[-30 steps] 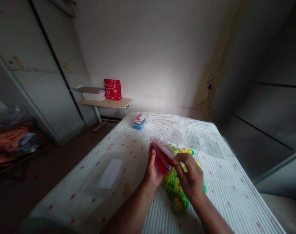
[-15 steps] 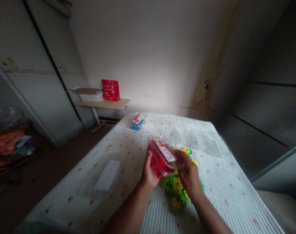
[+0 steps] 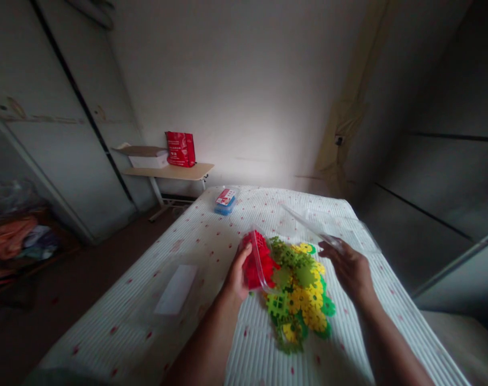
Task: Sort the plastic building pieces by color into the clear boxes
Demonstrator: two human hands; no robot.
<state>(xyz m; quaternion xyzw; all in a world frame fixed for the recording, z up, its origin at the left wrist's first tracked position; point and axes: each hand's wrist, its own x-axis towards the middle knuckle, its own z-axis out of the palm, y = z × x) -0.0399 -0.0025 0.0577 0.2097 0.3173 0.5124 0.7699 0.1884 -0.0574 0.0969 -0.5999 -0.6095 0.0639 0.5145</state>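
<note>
My left hand (image 3: 236, 272) grips a clear plastic box of red toy pieces (image 3: 256, 261), tilted on its side with its mouth toward a pile of green and yellow snowflake-shaped pieces (image 3: 299, 289) on the white spotted bed (image 3: 211, 241). My right hand (image 3: 348, 265) holds the box's clear lid (image 3: 313, 228) lifted off to the right, above the bed. The red pieces sit at the box's opening, touching the pile.
A small clear box with blue pieces (image 3: 225, 200) lies at the bed's far end. A clear lid with a white label (image 3: 175, 287) lies left of my arm. More clear plastic trays (image 3: 356, 230) lie far right. A side table (image 3: 169, 171) holds a red bag.
My right hand has pulled the lid off the red box and moved it up and to the right. My left hand has tipped the box down toward the pile.
</note>
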